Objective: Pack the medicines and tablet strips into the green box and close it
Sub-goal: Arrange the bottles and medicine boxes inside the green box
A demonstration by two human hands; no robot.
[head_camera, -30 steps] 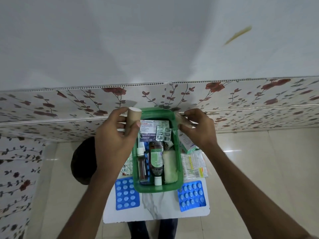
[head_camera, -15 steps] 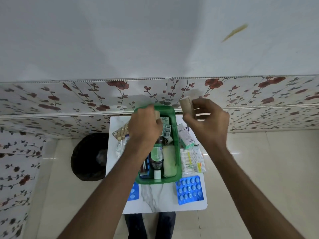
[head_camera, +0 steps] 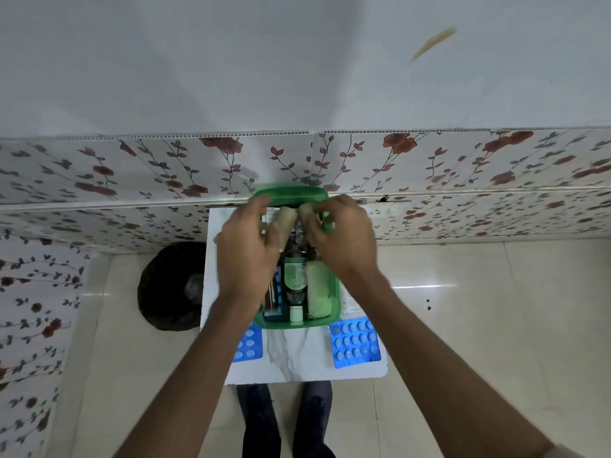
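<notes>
The green box (head_camera: 291, 323) stands open on a small white marble-top table (head_camera: 291, 361), holding bottles, a green-labelled bottle (head_camera: 295, 276) and a pale bandage roll (head_camera: 318, 292). My left hand (head_camera: 246, 249) grips a beige roll (head_camera: 287, 223) over the box's far half. My right hand (head_camera: 340, 236) holds a second beige roll (head_camera: 306, 209) right beside it, also above the box. Two blue tablet strips lie on the table in front of the box, one at the right (head_camera: 355, 342) and one at the left (head_camera: 248, 343), partly under my left arm.
A black bin (head_camera: 172, 285) stands on the floor left of the table. The table's far edge meets a flowered wall panel (head_camera: 132, 173). Paper and a carton lie right of the box, mostly hidden by my right arm. My legs (head_camera: 284, 421) are under the table's near edge.
Both hands have come together over the far half of the box. The right hand brought its roll down and left from beside the rim; the left hand stays over the box.
</notes>
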